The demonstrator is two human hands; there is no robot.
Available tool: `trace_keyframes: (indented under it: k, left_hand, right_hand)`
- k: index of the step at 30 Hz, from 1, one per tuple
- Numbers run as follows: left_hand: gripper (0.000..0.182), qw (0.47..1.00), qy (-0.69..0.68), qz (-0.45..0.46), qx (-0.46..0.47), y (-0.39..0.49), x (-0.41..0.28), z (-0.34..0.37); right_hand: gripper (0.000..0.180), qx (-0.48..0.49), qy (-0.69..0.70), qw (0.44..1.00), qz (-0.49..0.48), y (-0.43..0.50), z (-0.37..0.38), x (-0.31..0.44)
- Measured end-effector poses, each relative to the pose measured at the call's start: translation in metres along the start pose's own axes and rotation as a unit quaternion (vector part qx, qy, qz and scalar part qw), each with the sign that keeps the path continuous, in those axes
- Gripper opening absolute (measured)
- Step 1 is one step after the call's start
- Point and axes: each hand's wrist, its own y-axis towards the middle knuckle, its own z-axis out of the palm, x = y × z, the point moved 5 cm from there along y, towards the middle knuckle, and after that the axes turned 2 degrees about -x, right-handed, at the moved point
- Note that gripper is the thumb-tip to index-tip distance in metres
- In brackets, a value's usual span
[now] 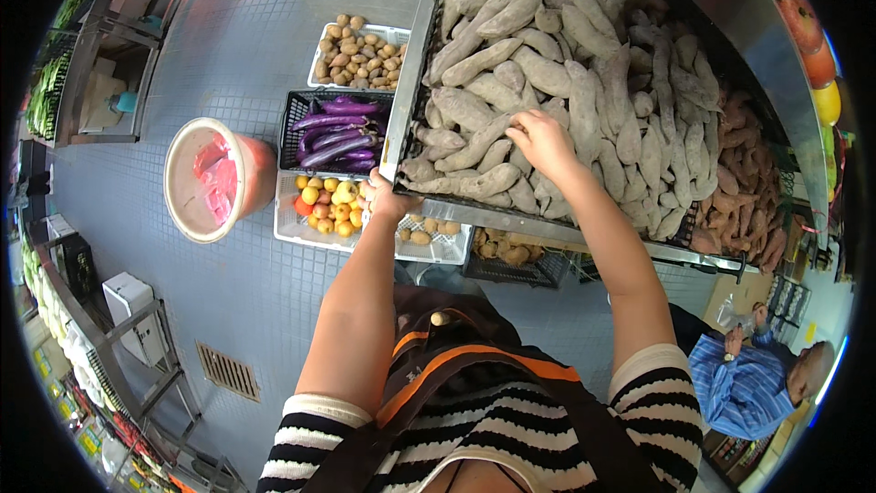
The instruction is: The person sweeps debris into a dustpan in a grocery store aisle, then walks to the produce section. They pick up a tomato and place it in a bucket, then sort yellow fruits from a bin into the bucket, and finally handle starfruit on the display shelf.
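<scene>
A broad heap of grey, soil-coated tubers [540, 72], which look like sweet potatoes, fills a black crate on a metal display stand [493, 214]. My right hand [544, 144] is on the heap, its curled fingertips at the end of one long tuber [482, 144]. Whether they grip it cannot be told. At the stand's near left corner, my left hand [387, 200] is closed around the metal edge. Just beneath that hand stands a white crate [291, 227] of yellow and red round fruit [328, 204], partly covered by the hand.
Purple eggplants [339, 133] and potatoes [359, 51] fill crates left of the stand. A bucket [179, 202] holding pink plastic stands on the tiled floor. Reddish tubers [742, 185] lie far right. A person in a blue shirt [736, 383] handles a clear bag at lower right.
</scene>
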Motion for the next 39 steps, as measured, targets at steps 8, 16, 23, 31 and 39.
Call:
trace_keyframes:
  k: [8,16,23,31,39]
  left_hand:
    - [0.107,0.999,-0.022,0.028,0.035,0.006,0.001,0.002]
    - [0.118,0.997,-0.069,0.018,0.032,-0.01,-0.005,-0.017]
    - [0.116,0.996,-0.068,0.009,0.049,-0.019,-0.01,-0.024]
    - [0.078,0.941,-0.064,0.297,0.151,0.011,0.16,-0.005]
    - [0.042,0.974,-0.178,-0.087,0.113,-0.061,0.5,-0.039]
  right_hand:
    - [0.02,0.038,-0.032,0.996,0.07,0.003,0.021,-0.005]
    - [0.016,-0.058,0.108,0.992,0.0,-0.033,-0.018,0.048]
    - [0.019,-0.251,0.071,0.939,-0.222,-0.067,-0.178,0.201]
    - [0.055,-0.454,-0.303,0.836,-0.062,0.011,-0.354,0.242]
    - [0.035,-0.421,-0.261,0.868,0.001,0.07,-0.385,0.199]
